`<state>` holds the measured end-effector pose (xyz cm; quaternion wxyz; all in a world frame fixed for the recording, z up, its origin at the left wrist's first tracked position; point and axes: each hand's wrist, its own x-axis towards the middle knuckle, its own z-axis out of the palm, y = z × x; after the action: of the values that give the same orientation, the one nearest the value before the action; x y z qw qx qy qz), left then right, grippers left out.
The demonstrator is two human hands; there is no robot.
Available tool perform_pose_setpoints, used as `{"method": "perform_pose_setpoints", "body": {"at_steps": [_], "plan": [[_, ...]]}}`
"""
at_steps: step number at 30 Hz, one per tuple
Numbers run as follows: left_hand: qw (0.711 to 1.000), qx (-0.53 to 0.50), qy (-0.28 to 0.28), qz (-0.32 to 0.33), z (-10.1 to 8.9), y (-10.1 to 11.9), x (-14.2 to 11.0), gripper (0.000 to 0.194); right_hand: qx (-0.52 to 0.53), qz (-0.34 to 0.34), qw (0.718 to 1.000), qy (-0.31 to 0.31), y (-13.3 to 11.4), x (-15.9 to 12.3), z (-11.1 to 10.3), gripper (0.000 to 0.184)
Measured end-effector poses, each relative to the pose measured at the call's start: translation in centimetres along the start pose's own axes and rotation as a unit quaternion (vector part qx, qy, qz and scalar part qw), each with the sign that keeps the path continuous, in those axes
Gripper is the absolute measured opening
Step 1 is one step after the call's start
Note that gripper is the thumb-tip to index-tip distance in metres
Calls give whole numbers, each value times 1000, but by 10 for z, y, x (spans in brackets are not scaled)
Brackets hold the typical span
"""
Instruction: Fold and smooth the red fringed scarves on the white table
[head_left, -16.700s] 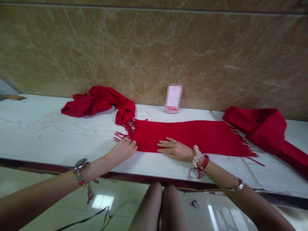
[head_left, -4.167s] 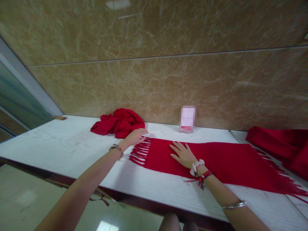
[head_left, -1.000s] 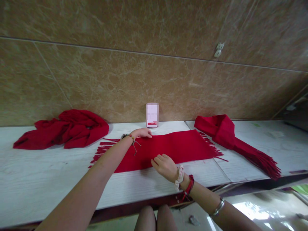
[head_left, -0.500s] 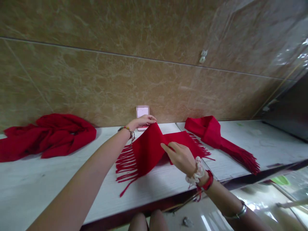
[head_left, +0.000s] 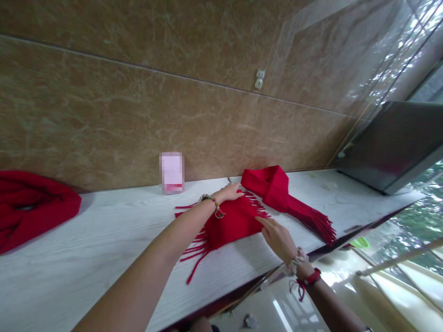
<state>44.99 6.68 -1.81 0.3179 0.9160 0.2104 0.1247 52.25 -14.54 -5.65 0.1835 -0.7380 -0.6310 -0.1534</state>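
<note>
A red fringed scarf (head_left: 232, 227) lies flat on the white counter (head_left: 114, 230), its fringes pointing left and right. My left hand (head_left: 230, 192) rests at its far right corner, fingers stretched out near the right-hand fringe. At the near right edge, the fingertips of my right hand (head_left: 278, 236) touch the cloth, with the fingers extended. Neither hand grips the fabric. My left forearm hides part of the scarf's left side. Just to the right lies a second red scarf (head_left: 277, 186), folded at the top with its fringed end trailing toward the front edge.
On the left is a bunched red cloth (head_left: 38, 207). A pink-and-white card or box (head_left: 172, 171), blurred, stands against the marbled wall (head_left: 121, 115). A dark panel (head_left: 394, 143) rises at the counter's right end. Below the front edge, a green item (head_left: 360, 242) shows near the floor.
Both hands have let go of the lifted, folded cloth, which now lies flat. They have moved toward its right end. The view has turned to the right.
</note>
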Motion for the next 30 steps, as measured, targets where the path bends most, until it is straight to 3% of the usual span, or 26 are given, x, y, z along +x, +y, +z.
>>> {"method": "perform_pose_setpoints", "body": {"at_steps": [2, 5, 11, 15, 22, 26, 28, 30], "plan": [[999, 39, 11, 5, 16, -5, -8, 31, -26, 6, 999, -29, 1, -7, 8, 43], [996, 80, 41, 5, 21, -13, -16, 29, -60, -11, 998, -28, -1, -10, 10, 43], [992, 106, 66, -9, -5, -15, -9, 16, -114, -71, 990, 42, 1, 1, 1, 38], [991, 105, 78, -1, -10, -8, 1, 21, -122, -79, 987, 67, 3, 5, -3, 37], [984, 150, 89, -19, 16, -14, -10, 25, -22, -18, 999, -45, 7, -3, -2, 45], [976, 177, 127, -30, 20, -13, -30, 35, 59, -24, 998, 7, 10, 18, -9, 43], [974, 195, 109, -38, 23, -13, -38, 42, 72, -2, 997, 28, 10, 38, -3, 37], [974, 215, 65, -37, 26, -15, -44, 46, 65, 37, 997, 10, 8, 56, 9, 39]]}}
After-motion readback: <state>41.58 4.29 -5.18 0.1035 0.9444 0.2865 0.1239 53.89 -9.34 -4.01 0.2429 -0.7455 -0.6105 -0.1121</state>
